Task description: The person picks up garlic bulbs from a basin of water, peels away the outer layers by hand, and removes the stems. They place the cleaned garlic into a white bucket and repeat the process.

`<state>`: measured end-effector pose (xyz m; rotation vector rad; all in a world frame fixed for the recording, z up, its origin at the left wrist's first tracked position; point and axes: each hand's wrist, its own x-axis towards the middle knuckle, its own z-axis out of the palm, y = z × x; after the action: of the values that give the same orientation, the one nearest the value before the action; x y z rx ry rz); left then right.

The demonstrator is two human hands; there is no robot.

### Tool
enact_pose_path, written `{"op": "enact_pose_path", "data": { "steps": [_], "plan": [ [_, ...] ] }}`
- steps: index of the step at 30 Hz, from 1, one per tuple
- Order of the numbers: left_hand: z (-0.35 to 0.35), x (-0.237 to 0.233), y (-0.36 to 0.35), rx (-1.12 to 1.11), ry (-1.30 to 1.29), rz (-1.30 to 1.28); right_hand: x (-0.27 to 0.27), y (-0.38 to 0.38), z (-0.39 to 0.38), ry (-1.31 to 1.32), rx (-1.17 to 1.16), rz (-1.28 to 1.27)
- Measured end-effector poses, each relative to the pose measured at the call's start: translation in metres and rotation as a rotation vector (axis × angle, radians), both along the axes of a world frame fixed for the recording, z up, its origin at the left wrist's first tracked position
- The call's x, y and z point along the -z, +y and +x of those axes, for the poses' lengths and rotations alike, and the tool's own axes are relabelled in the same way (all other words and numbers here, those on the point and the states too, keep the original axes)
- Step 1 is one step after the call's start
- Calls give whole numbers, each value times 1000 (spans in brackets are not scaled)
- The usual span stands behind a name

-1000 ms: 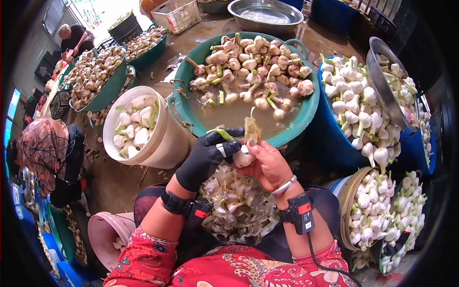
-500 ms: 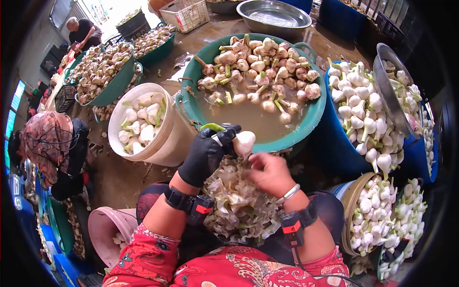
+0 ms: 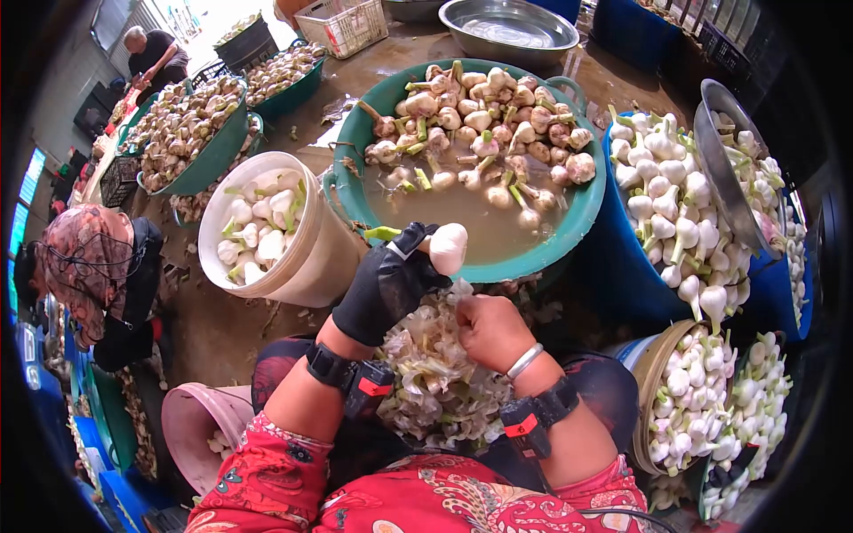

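In my left hand (image 3: 391, 282), which wears a black glove, a white peeled garlic bulb (image 3: 448, 249) is held by its stem, with the green stem end sticking out to the left. My bare right hand (image 3: 494, 330) is closed just below and to the right of the bulb, pinching something pale like skin. Under both hands lies a heap of papery garlic skins (image 3: 440, 377). Just beyond, a green tub (image 3: 354, 178) holds murky water and unpeeled garlic bulbs (image 3: 480, 115).
A white bucket (image 3: 311, 240) of peeled garlic stands at the left, a pink bucket (image 3: 182, 426) below it. Blue tubs (image 3: 622, 258) and a tan bucket (image 3: 649, 400) of white garlic are at the right. A person (image 3: 89, 258) bends at far left; another person (image 3: 158, 58) is behind.
The bulb in my left hand has risen slightly and tilted. My right hand has closed and moved a little down, apart from the bulb.
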<state>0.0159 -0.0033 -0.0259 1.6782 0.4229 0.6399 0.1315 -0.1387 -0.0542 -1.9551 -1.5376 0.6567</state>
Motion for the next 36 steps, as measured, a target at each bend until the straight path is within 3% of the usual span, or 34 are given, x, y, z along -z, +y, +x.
{"op": "enact_pose_path", "data": {
  "steps": [1,3,5,7,9,11,13,15,16,18,19,20,22,23,27,29,32,34,36],
  "plan": [
    [0,1,2,-2,-3,4,2,-1,5,-3,-2,4],
    [-2,3,4,22,-12,-312,3,-5,12,149,150,-14],
    [-4,-1,2,38,-4,-317,-13,-2,14,412,382,62],
    [-12,-9,8,46,2,-311,-13,-2,22,473,304,-151],
    [-30,-20,32,-168,-168,-395,-17,-3,16,371,9,-335],
    [-66,-35,84,-336,-40,209,-16,-6,2,328,-253,-455],
    [-108,-55,121,-468,361,1041,20,-18,-11,415,-328,-135],
    [-118,-63,122,-528,485,900,5,-12,-9,345,-257,-154],
    [-110,-56,123,-452,392,683,-3,-9,-9,272,-194,-187],
    [-70,-48,106,-262,306,612,-15,-5,-8,257,-93,-90],
    [-47,-47,101,-180,412,770,-18,-3,-7,238,10,6],
    [-22,-48,89,-143,442,704,-17,-2,-9,232,42,-16],
    [17,-18,107,-11,513,896,-4,-7,-13,214,-70,-99],
    [38,-15,109,24,757,942,1,-10,-16,176,-123,-134],
    [113,20,132,124,1060,1106,0,-11,-16,22,-291,-386],
    [139,39,138,154,1147,1135,-3,-8,-10,5,-265,-340],
    [154,81,151,104,1119,1264,-5,-6,0,111,-117,-5],
    [162,92,159,110,1107,1346,-8,-7,6,80,-12,51],
    [162,81,158,285,1363,1132,-19,-5,14,40,111,80]
  ]
}}
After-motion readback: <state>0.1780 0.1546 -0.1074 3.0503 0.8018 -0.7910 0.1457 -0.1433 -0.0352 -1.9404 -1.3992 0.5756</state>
